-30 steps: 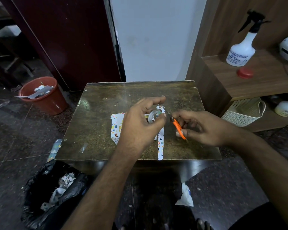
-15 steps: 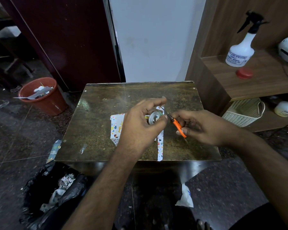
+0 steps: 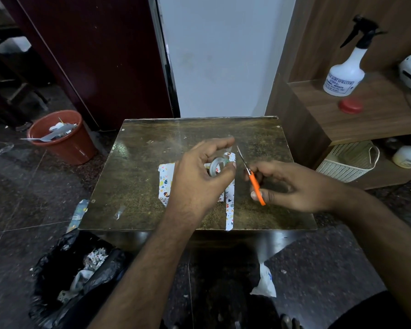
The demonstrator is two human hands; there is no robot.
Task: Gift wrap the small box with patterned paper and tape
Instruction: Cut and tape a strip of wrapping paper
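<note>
My left hand (image 3: 201,176) grips a roll of clear tape (image 3: 217,166) above the middle of the small table (image 3: 140,186), and a short strip seems to hang from its raised forefinger. My right hand (image 3: 292,186) holds orange-handled scissors (image 3: 253,178), blades pointing up and away, just right of the roll. Patterned wrapping paper (image 3: 164,184) lies under my left hand, which hides most of it. A narrow paper strip (image 3: 230,210) runs to the table's front edge. The box itself is hidden.
An orange bucket (image 3: 64,141) with scraps stands on the floor at the left. A black rubbish bag (image 3: 76,276) sits at the table's front left corner. At the right a wooden shelf (image 3: 375,117) carries a spray bottle (image 3: 347,74), with a white basket (image 3: 349,162) below.
My right hand has drawn the scissors a little to the right, away from the tape roll, leaving a gap. My left hand keeps the roll in about the same place.
</note>
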